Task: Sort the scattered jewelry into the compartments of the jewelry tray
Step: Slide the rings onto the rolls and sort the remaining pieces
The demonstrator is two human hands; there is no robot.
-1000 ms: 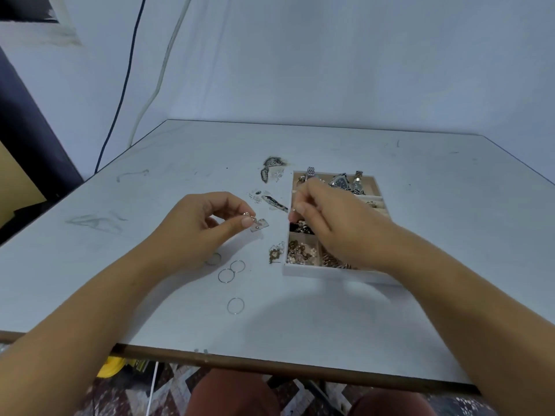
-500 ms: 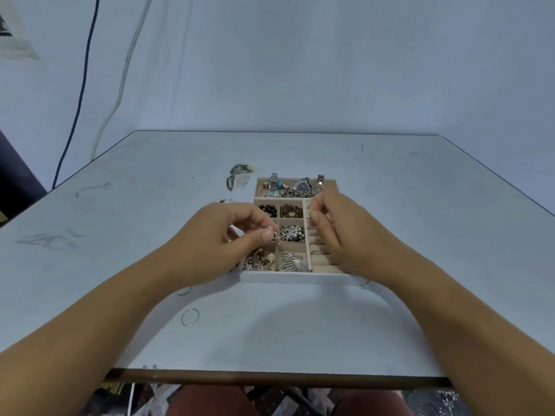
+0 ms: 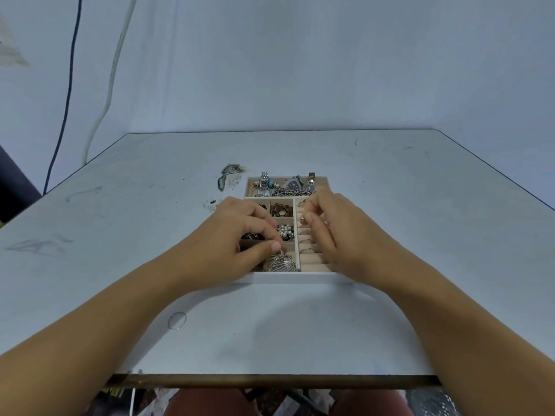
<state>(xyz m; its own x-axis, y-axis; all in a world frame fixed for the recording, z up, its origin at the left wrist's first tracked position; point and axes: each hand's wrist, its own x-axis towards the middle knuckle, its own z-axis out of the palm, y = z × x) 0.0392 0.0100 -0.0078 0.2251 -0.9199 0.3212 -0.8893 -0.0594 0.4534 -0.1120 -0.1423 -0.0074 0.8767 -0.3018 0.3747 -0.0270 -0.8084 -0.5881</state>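
- Head view: our left hand (image 3: 237, 235) pinches a small silver piece (image 3: 281, 253) over the jewelry tray (image 3: 297, 277), mid-table (image 3: 420, 205).
- Our right hand (image 3: 336, 226) pinches a small ring (image 3: 302, 219) above the ring slots (image 3: 312, 259).
- A hoop (image 3: 177, 320) lies near the table's front edge.

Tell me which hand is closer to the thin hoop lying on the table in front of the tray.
Left. The left hand is just beyond the hoop, slightly right of it; the right hand is farther right, over the tray's ring slots.
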